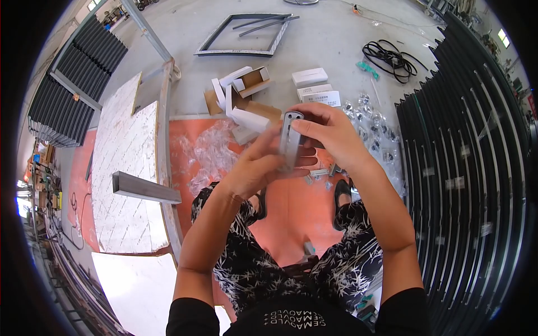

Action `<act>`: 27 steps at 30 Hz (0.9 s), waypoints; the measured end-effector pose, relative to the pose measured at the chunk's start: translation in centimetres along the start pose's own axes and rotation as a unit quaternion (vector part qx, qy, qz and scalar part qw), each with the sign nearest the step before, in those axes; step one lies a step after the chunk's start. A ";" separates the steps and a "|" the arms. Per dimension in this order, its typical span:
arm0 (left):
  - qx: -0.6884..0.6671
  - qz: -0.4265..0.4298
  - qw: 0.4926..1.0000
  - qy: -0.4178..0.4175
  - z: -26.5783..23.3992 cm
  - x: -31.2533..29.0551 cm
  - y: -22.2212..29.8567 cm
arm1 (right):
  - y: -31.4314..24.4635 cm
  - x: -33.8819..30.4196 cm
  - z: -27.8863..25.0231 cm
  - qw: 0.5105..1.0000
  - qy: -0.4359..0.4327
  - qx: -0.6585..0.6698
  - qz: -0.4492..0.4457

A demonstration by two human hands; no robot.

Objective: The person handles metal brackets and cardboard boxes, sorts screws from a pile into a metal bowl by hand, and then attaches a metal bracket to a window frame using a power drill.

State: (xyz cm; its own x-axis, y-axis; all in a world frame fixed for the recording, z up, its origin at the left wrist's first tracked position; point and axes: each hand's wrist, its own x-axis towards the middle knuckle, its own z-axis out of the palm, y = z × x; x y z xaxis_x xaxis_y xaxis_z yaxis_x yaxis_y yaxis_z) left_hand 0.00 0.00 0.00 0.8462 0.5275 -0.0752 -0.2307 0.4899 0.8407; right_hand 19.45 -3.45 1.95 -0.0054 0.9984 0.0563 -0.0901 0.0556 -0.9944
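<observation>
A long grey metal fitting [290, 140] with a rounded upper end, a hole and a slot stands nearly upright between my hands. My right hand [332, 131] grips its upper end, thumb on the near face and fingers curled behind. My left hand [255, 167] is at its lower end, thumb side toward it, but motion smears the fingers and their hold cannot be made out. Below my right hand, small metal parts [322, 172] lie on the orange floor sheet [286, 224] near my shoe.
Opened cardboard boxes [249, 115] and clear plastic wrap [210, 154] lie ahead. White boxes [311, 78] are stacked beyond, beside bagged hardware [372, 131]. Dark frames [465, 185] stand at right. A metal tube [145, 189] juts out at left. A rectangular frame [204, 47] lies further off.
</observation>
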 end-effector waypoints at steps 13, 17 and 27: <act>0.057 0.018 0.998 -0.009 -0.1 0.2 -0.2 | 1.1 0.2 1.4 0.992 0.110 0.057 0.022; 0.073 0.033 0.997 0.017 -0.4 0.4 -0.8 | 1.8 0.4 1.6 0.990 0.136 0.045 -0.005; 0.158 0.067 0.981 0.092 -2.0 0.5 -3.1 | 1.8 0.1 0.2 0.984 0.177 0.000 0.021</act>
State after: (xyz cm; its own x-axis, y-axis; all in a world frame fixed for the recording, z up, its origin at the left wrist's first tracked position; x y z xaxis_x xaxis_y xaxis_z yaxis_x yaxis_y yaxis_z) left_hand 0.24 0.10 -3.74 0.7115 0.7022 -0.0244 -0.1489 0.1846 0.9715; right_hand 19.08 -3.23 0.22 0.3382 0.9409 -0.0188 -0.0969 0.0149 -0.9952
